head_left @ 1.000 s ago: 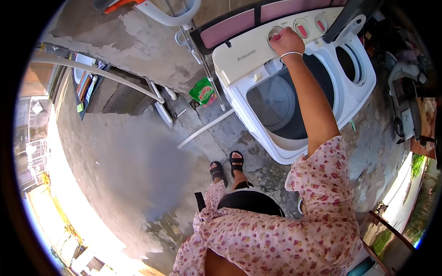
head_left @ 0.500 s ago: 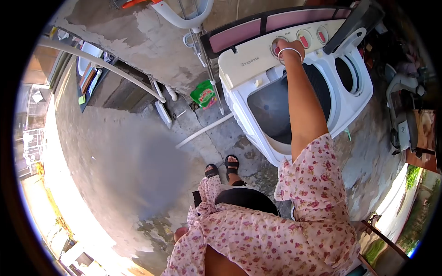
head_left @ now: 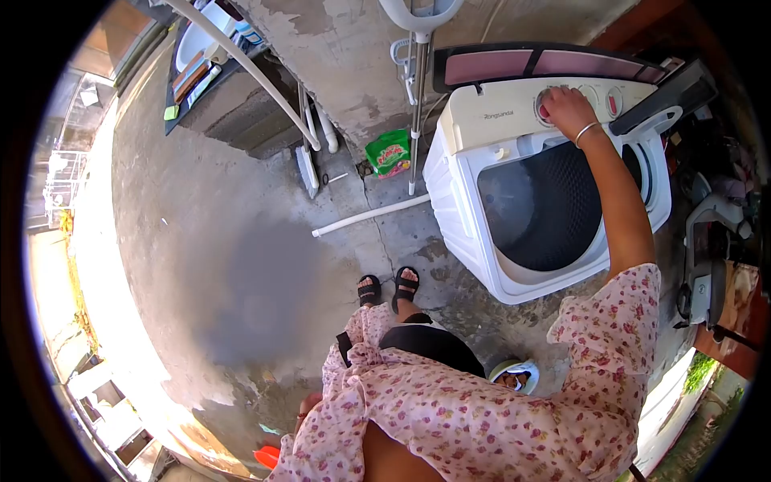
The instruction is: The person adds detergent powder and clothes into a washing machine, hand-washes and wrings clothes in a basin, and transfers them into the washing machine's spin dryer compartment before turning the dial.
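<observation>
My right hand [head_left: 567,112] has its fingers closed around the leftmost knob [head_left: 544,105] on the control panel [head_left: 498,115] of a white twin-tub washing machine [head_left: 454,210]. A pale bangle circles that wrist. Below the panel, the larger tub [head_left: 526,210] is uncovered, its dark drum wall showing. My forearm crosses in front of the smaller tub and hides part of it. Low at my side is my left hand [head_left: 308,404], mostly covered by the floral dress; its fingers cannot be made out.
On the concrete floor lie a white pipe [head_left: 369,215] and a green packet [head_left: 389,154]. A brush [head_left: 307,170] leans by a low ledge. Near my right side stands a small bucket [head_left: 526,368] with things inside. A grey scooter-like machine [head_left: 703,241] is at far right.
The view has shifted, so the washing machine sits farther right and lower. My right hand stays on the same knob, its wrist turned. The small bucket has come into view.
</observation>
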The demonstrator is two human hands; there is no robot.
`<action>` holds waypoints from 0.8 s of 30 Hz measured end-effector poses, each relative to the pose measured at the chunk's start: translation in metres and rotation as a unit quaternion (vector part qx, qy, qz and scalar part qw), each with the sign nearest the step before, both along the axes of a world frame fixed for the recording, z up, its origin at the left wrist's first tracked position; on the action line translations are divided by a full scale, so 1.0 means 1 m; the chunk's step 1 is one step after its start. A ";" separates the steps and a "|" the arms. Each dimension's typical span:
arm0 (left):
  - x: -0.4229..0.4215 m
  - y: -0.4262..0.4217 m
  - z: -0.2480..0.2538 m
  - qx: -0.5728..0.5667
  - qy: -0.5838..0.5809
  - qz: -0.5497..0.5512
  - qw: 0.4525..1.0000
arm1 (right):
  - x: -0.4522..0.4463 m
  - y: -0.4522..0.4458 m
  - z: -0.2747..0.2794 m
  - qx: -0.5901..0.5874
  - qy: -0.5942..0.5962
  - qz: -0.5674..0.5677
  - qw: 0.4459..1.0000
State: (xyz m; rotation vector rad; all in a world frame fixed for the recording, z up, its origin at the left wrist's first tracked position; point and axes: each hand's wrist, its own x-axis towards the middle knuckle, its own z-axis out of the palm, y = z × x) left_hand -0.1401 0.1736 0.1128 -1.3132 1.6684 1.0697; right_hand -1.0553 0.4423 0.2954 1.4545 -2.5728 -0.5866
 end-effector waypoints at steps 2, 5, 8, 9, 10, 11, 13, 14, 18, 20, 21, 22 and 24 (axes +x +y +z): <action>-0.006 -0.009 0.002 -0.007 0.009 -0.007 1.000 | 0.005 -0.002 -0.003 0.003 0.003 0.005 1.000; -0.016 -0.022 -0.005 -0.012 0.020 -0.082 0.996 | 0.016 -0.025 0.006 0.054 -0.033 -0.166 0.984; -0.047 -0.017 0.017 0.010 0.123 0.343 0.931 | 0.016 -0.044 0.004 -0.031 -0.116 -0.380 0.917; -0.040 -0.024 0.013 0.014 0.081 0.242 0.967 | 0.018 -0.046 -0.004 -0.081 -0.128 -0.431 0.890; -0.023 -0.034 -0.010 0.022 0.044 0.137 0.989 | 0.014 -0.044 -0.011 -0.130 -0.131 -0.481 0.857; -0.021 -0.038 -0.030 0.029 0.015 0.030 0.999 | -0.001 -0.043 -0.015 -0.151 -0.137 -0.547 0.812; -0.034 -0.048 -0.039 -0.019 0.038 0.048 0.998 | -0.032 -0.031 -0.036 -0.272 -0.288 -0.635 0.663; -0.042 -0.057 -0.047 -0.017 0.044 0.006 0.999 | -0.054 -0.025 -0.060 -0.400 -0.320 -0.685 0.518; -0.083 -0.112 -0.079 -0.018 0.063 -0.164 0.984 | -0.040 -0.046 -0.049 -0.582 -0.347 -0.693 0.246; -0.141 -0.138 -0.051 -0.075 0.098 -0.179 0.976 | -0.022 -0.052 -0.022 -0.521 -0.420 -0.700 0.249; -0.160 -0.156 -0.062 -0.058 0.097 -0.120 0.986 | -0.017 -0.027 -0.023 -0.520 -0.515 -0.599 0.325; -0.177 -0.178 -0.074 -0.001 0.111 -0.040 0.993 | -0.010 -0.019 -0.018 -0.557 -0.461 -0.594 0.353; -0.250 -0.185 -0.036 0.014 0.185 0.032 0.982 | 0.026 -0.009 0.006 -0.584 -0.311 -0.555 0.504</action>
